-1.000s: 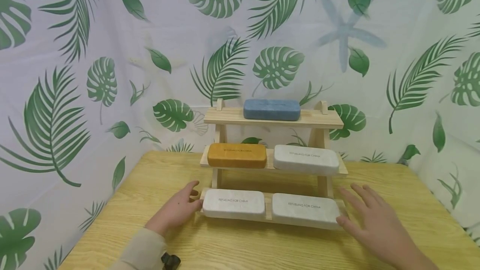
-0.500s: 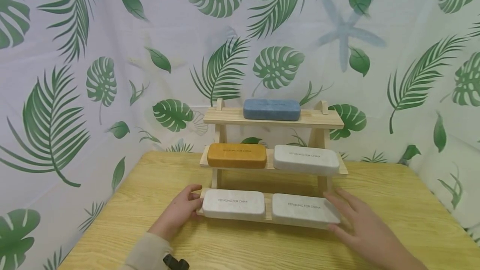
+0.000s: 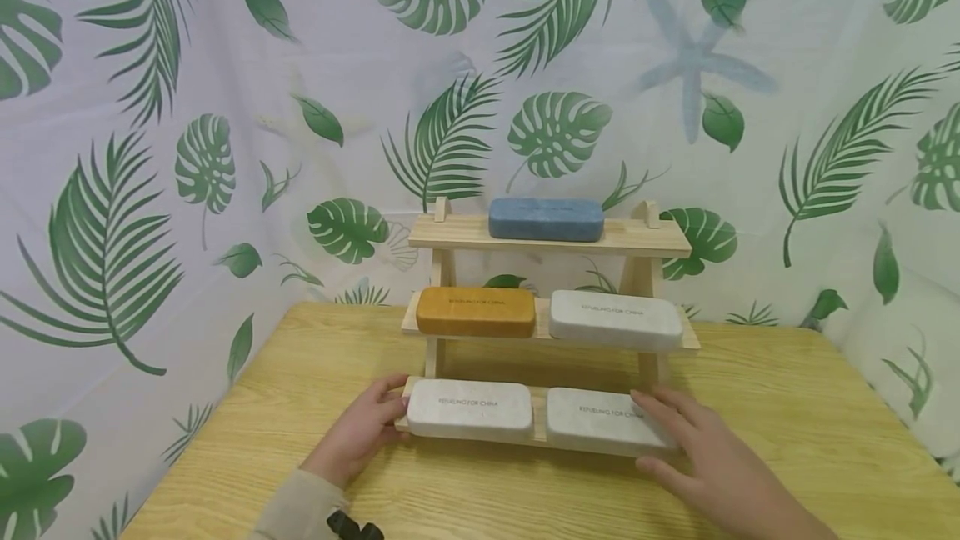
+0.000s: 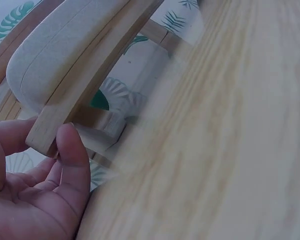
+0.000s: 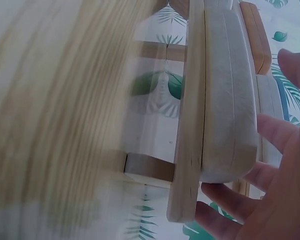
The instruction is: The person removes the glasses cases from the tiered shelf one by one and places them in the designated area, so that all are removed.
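A three-tier wooden display stand (image 3: 645, 240) bears several oblong cases that look like glasses cases. My left hand (image 3: 363, 427) pinches the left end of the bottom board; in the left wrist view the thumb and a finger (image 4: 72, 150) lie on either side of the board end (image 4: 47, 132). On the same board sit a left white glasses case (image 3: 470, 409) and a right white glasses case (image 3: 603, 419). My right hand (image 3: 712, 457) is spread at the right case's outer end, fingertips right at it in the right wrist view, thumb held apart in front.
An orange glasses case (image 3: 476, 312) and another white glasses case (image 3: 615, 319) sit on the middle tier. A blue glasses case (image 3: 546, 219) is on the top tier. The stand rests on a wood-grain table (image 3: 300, 357) before a leaf-patterned cloth (image 3: 300, 90).
My right hand has moved left, from beside the stand to the right white case's end. My left hand has shifted slightly right and closed on the bottom board's end. The cases stay put.
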`<action>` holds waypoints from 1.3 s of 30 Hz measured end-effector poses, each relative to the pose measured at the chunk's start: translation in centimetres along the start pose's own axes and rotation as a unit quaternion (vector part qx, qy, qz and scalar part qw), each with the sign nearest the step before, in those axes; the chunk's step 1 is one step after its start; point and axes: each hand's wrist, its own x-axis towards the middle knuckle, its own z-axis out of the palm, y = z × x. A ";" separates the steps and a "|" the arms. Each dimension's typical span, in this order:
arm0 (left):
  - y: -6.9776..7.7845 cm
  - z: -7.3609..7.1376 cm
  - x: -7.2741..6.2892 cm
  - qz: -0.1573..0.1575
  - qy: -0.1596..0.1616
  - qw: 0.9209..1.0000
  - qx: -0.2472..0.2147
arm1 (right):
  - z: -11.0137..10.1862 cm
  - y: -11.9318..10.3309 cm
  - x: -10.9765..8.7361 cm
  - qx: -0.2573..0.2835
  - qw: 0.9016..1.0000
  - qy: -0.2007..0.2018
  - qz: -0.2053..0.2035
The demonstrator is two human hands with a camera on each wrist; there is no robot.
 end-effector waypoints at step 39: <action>-0.7 -0.1 0.1 0.012 -0.008 1.000 -0.009 | 2.6 -2.1 1.6 -0.129 0.991 0.011 0.033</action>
